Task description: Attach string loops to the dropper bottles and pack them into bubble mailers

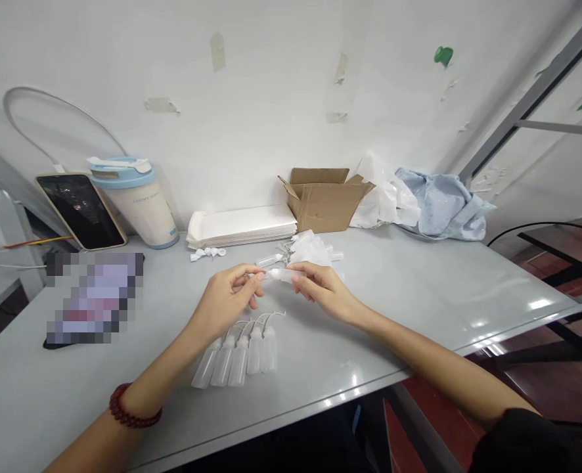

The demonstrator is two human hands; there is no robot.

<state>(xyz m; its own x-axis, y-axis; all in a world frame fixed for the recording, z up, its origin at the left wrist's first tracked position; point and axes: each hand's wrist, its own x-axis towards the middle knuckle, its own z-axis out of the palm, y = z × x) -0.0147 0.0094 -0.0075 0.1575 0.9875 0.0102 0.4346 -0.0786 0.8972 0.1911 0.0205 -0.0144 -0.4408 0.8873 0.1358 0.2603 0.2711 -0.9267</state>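
Between my two hands, above the table, lies a small translucent plastic squeeze bottle (282, 274) on its side, cap end to the left. My right hand (323, 288) grips its body with thumb and fingers. The fingertips of my left hand (236, 292) pinch at the nozzle end; the tip itself is mostly hidden by them. Nearer to me, several similar bottles (239, 361) lie in a row, with thin tubes on their caps pointing away. Just beyond my hands is a loose pile of more bottles (313, 248). Small white caps (207, 253) sit behind my left hand.
Along the wall stand a phone (81, 210), a blue-lidded tumbler (140, 203), a stack of white envelopes (242, 225), an open cardboard box (323, 205), a white plastic bag (382, 197) and a blue cloth (446, 203). A blurred-out flat device (96, 295) lies at left.
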